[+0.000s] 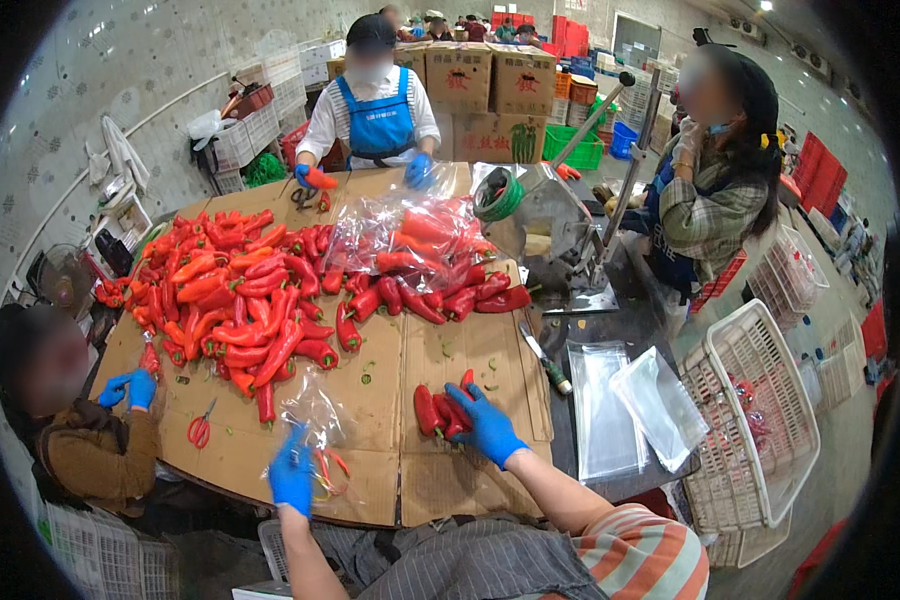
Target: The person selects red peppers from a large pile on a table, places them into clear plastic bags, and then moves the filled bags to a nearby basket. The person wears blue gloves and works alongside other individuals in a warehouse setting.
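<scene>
My left hand (291,474), in a blue glove and slightly blurred, holds a clear plastic bag (319,409) near the front edge of the table. Scissors with orange-red handles (333,480) lie right beside that hand, partly seen through the plastic. My right hand (491,427), also blue-gloved, grips a small group of red peppers (426,411) lying side by side on the cardboard (465,476). Its palm hides part of them. Beyond both hands spreads a large heap of red peppers (232,300). Filled clear bags of peppers (420,240) rest against the heap's far right side.
A knife (546,360) and flat clear bags (607,420) lie to the right, before a white crate (757,420). A lever device (562,232) stands behind them. Red scissors (200,429) lie near a gloved co-worker (90,450) at left. Two more people stand across the table.
</scene>
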`<state>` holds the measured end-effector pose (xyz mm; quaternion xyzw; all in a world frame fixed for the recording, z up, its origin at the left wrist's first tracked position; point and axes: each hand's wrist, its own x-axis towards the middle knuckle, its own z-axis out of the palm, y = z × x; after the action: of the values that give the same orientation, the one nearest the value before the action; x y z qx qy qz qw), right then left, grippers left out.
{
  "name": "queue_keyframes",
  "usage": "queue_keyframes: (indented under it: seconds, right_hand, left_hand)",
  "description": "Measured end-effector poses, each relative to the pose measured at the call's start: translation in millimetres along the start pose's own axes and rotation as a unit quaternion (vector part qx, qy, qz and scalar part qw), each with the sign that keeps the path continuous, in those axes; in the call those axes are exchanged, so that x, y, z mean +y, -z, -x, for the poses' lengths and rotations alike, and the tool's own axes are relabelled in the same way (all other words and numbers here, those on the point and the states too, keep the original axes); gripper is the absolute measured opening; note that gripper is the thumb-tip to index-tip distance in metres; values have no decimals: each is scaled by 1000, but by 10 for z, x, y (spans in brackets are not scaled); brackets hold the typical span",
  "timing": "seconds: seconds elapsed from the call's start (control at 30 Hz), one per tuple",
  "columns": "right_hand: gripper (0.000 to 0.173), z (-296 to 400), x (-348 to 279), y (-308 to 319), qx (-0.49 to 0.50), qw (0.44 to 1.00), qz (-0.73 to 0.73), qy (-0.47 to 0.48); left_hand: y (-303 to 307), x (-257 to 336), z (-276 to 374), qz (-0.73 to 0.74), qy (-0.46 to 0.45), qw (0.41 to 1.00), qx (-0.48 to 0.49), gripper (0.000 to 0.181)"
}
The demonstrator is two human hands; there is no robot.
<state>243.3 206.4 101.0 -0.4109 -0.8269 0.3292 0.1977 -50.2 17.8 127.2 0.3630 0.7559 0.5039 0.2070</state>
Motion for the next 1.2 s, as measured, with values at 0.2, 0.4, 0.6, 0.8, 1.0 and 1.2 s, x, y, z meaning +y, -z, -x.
queue_keyframes:
  seconds: [0.2,0.4,0.6,0.8,1.0,1.2]
  right_hand:
    - [95,-39,392,29,-7,990,-143,-5]
    - [97,-35,568,54,-80,973,-216,-25]
    - [93,-35,197,20,8,995,-96,-8]
    - [71,-24,214,-82,27,987,-141,69]
    - [80,-95,359,-136,5,989,-136,56]
    - [82,-78,226,-252,34,999,15,29]
  left_hand:
    - [21,956,113,-110,25,987,118,50]
    - [-418,605,244,-337,-5,935,-107,53]
    - [-661,264,198,-356,-66,921,-140,56]
    - [-528,413,287,-292,-86,947,-107,51]
    - [-222,624,78,-177,-172,961,122,32]
    - [-223,1394,162,-246,-155,951,104,30]
